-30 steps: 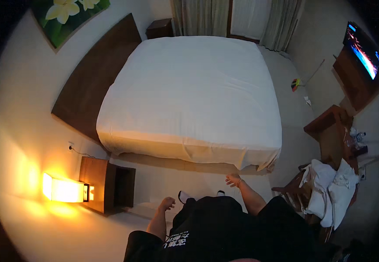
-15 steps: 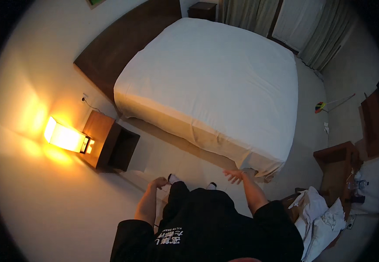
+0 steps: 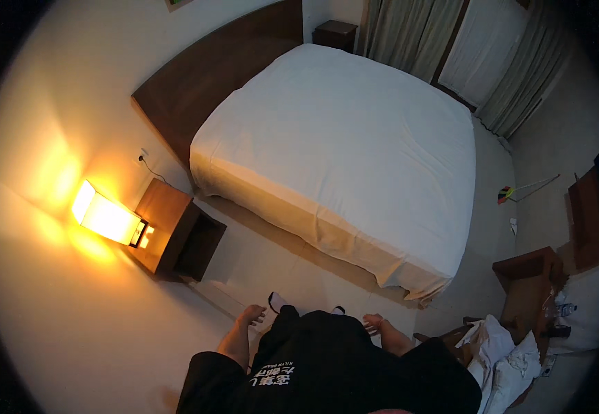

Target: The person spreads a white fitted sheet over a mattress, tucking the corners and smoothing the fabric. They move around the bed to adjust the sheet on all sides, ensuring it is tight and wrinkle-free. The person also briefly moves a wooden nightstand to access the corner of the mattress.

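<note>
Overhead, white-sheeted bed [image 3: 341, 152] beside lit nightstand lamp [image 3: 105, 219], pale floor [image 3: 272, 259].

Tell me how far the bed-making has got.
Looks done: a white sheet lies smooth over the bed, hanging down its near side. In hand: nothing; the left hand and right hand hang empty beside it. Left: no pillows or cover show on the bed; white linen sits piled at the right.

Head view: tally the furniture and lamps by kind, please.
Bed: 1
Nightstands: 2, one by the lamp, one at the far side
Lit lamp: 1
Wooden chair: 1
Total: 5
</note>
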Available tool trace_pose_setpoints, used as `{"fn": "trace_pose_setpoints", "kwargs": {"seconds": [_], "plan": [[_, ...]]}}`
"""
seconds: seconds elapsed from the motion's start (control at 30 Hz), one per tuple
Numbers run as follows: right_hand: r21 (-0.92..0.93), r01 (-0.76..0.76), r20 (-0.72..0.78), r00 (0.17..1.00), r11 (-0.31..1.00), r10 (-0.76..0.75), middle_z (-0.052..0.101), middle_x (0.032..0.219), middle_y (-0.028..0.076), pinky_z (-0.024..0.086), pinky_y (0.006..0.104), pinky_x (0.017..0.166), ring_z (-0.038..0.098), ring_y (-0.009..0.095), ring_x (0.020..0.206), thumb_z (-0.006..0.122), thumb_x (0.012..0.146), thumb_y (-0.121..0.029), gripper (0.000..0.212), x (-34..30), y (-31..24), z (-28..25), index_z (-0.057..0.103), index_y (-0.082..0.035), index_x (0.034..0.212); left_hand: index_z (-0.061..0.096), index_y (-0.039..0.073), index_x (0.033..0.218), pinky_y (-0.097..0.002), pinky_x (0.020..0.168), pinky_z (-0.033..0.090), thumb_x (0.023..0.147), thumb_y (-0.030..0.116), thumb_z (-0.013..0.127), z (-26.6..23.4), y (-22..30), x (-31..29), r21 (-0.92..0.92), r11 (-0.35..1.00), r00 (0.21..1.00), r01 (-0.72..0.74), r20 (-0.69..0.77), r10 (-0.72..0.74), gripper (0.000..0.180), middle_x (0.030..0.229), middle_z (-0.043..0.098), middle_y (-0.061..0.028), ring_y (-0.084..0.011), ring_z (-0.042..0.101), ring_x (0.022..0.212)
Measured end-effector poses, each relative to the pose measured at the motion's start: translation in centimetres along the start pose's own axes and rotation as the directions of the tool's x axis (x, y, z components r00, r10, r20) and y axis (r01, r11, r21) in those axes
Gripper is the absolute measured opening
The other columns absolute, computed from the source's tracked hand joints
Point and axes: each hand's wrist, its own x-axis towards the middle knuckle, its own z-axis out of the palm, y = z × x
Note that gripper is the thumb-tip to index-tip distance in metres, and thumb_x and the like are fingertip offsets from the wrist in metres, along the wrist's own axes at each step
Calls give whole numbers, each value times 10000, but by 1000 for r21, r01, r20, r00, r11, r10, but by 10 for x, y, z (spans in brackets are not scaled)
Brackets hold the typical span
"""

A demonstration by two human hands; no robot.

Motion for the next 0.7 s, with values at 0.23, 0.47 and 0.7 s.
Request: {"fn": "trace_pose_setpoints", "kwargs": {"seconds": [0.23, 0.47, 0.7], "plan": [[952, 131, 111, 697, 278, -708, 517, 1229, 144, 420, 525, 856, 536, 300, 1031, 504, 791, -611, 621, -95, -138, 25, 523, -180, 1237, 397, 91, 1338, -465, 868, 448, 850, 570, 485, -34, -16, -31, -978, -205, 981, -35, -73, 179, 689, 1248, 521, -137, -314, 537, 1073], [-23, 354, 501, 814, 935, -296, 499, 1263, 136, 424, 502, 871, 538, 296, 1064, 463, 840, -569, 591, -113, -253, 80, 481, -196, 1298, 401, 116, 1320, -492, 921, 406, 844, 551, 521, -90, -74, 26, -146, 988, 998, -53, 30, 58, 656, 1309, 463, -106, -309, 496, 1126], [506, 367, 523, 589, 781, -616, 521, 1242, 137, 449, 484, 836, 554, 290, 1049, 431, 849, -572, 599, -124, -314, 141, 490, -168, 1286, 355, 147, 1381, -449, 987, 350, 786, 714, 462, -143, -56, -18, -807, -492, 848, -328, -480, 223, 829, 1366, 412, -142, -331, 442, 1201]]}}
